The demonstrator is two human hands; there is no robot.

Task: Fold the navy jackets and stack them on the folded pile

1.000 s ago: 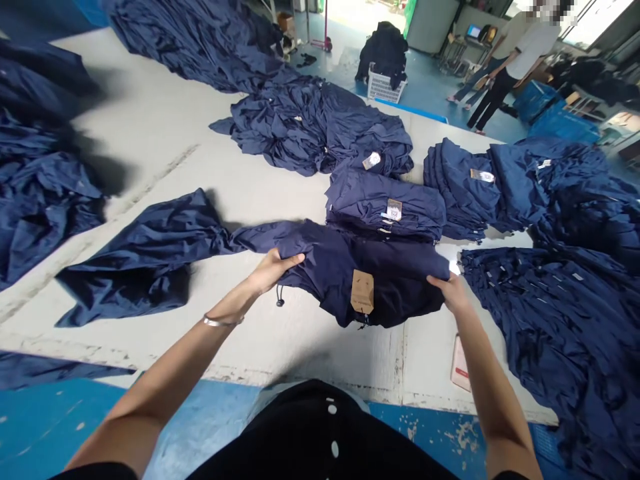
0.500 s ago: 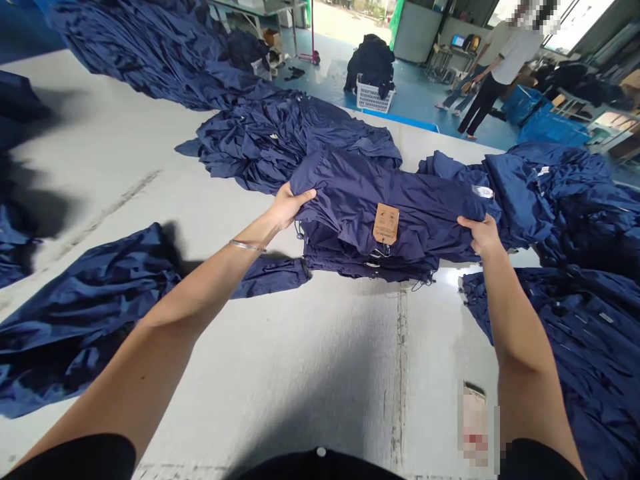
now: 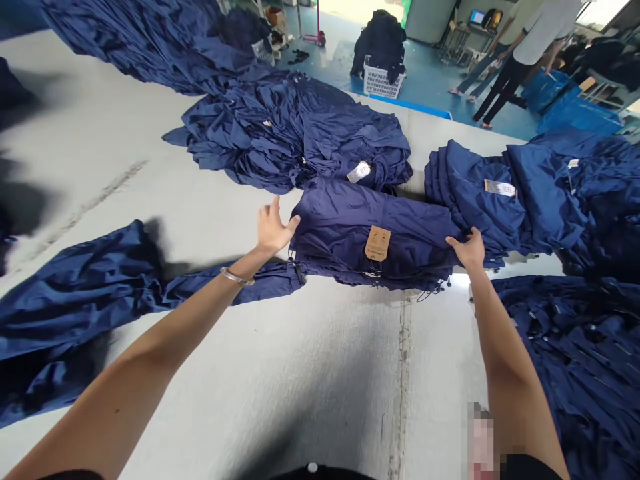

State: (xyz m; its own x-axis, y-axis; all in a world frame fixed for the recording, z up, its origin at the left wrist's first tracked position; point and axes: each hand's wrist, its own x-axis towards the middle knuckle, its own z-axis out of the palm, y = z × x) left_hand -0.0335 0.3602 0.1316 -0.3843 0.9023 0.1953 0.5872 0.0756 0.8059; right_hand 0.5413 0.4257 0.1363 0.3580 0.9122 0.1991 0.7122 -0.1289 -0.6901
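Note:
A folded navy garment lies flat on a stack of similar garments, with a brown cardboard hang tag on its front. My left hand is at the garment's left end, fingers spread and thumb by its edge, holding nothing. At the right end, my right hand has its thumb and fingers apart beside the fabric. Whether the right fingertips still touch the cloth I cannot tell. Dark cords with small toggles hang from the stack's lower right corner.
Behind the stack lies a heap of navy garments. Folded garments with tags sit to the right, and another navy piece lies left on the white table. Beyond are a white basket and people standing.
The garment that both hands held raised has come down onto the stack. My left hand has let go and spread its fingers; my right hand has loosened. The camera view has shifted slightly.

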